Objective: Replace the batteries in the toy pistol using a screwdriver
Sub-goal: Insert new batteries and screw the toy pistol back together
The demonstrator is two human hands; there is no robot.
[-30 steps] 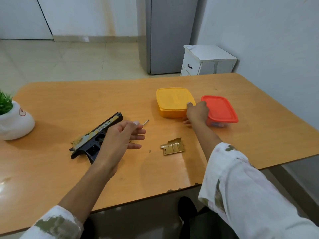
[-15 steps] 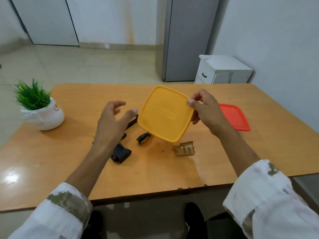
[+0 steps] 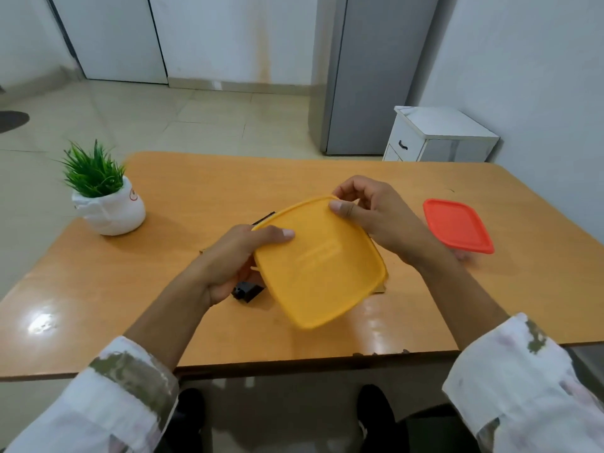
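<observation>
Sleeves [image 3: 108,397] of white cloth with olive blotches are filling the nearest corners at seven and five o'clock, and two dark shoes [image 3: 189,407] are showing under the near edge of the wooden table [image 3: 196,325].

Above the table's middle, both hands are holding a yellow box [image 3: 320,266] clear of the wood, tilted so that its lid is facing the camera. The left hand [image 3: 235,259] is gripping it at its nine o'clock edge, with the thumb lying flat on the lid and the fingers curling underneath. The right hand [image 3: 376,217] is gripping its one o'clock corner, with the thumb pressing on the rim and the fingers bending over the far side.

The toy pistol [image 3: 246,291] is lying on the table beneath the left hand and the box. Only a black part of it is peeking out at the box's eight o'clock, and a dark tip at eleven o'clock.

Farther off, a red-lidded box [image 3: 457,225] is sitting at the table's two o'clock, well apart from the yellow one, and a green plant in a white pot [image 3: 109,210] is standing at ten o'clock. Beyond the table, a white cabinet [image 3: 438,135] is standing at one o'clock beside a tall grey fridge [image 3: 369,76].
</observation>
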